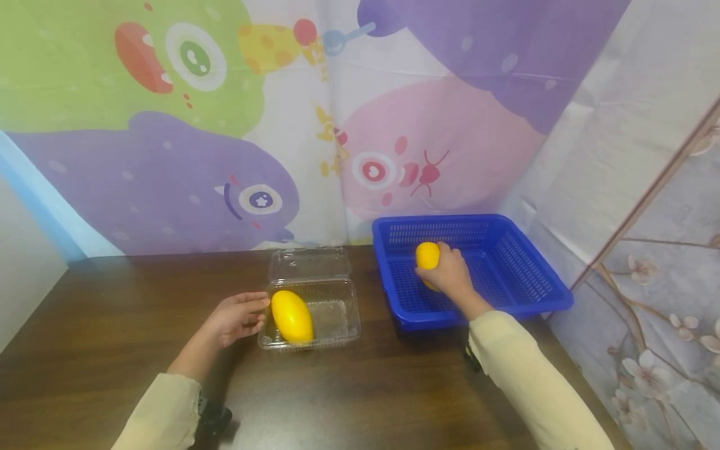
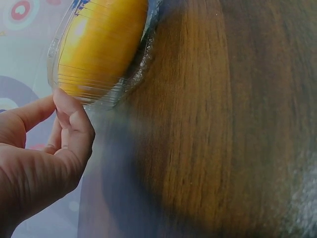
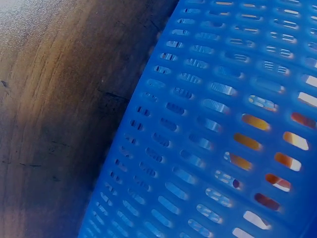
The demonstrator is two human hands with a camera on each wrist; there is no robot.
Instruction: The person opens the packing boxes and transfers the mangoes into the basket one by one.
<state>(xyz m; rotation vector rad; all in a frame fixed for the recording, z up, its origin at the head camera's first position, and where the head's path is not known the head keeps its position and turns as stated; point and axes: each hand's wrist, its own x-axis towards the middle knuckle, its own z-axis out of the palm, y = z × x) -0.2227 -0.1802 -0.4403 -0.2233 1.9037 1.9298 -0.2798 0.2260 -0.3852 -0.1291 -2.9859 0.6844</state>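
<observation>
A clear plastic clamshell box (image 1: 336, 320) lies on the table with its lid (image 1: 309, 265) folded back. Inside its left half sits a large yellow mango (image 1: 291, 316). At the box's left rim, my left hand (image 1: 240, 317) pinches the edge between thumb and index finger, as the left wrist view also shows. My right hand (image 1: 452, 272) reaches into the blue plastic basket (image 1: 554, 301) and grips a second yellow mango (image 1: 427, 254) near the basket's left side. In the right wrist view the slotted basket wall (image 3: 148, 134) hides the hand, and patches of yellow show through its slots.
The brown wooden table (image 1: 315, 400) meets a cartoon-printed cloth (image 1: 304, 206) at the back. A flowered panel (image 1: 664, 325) runs along the right, close beside the basket. The basket stands right of the box with a narrow gap between.
</observation>
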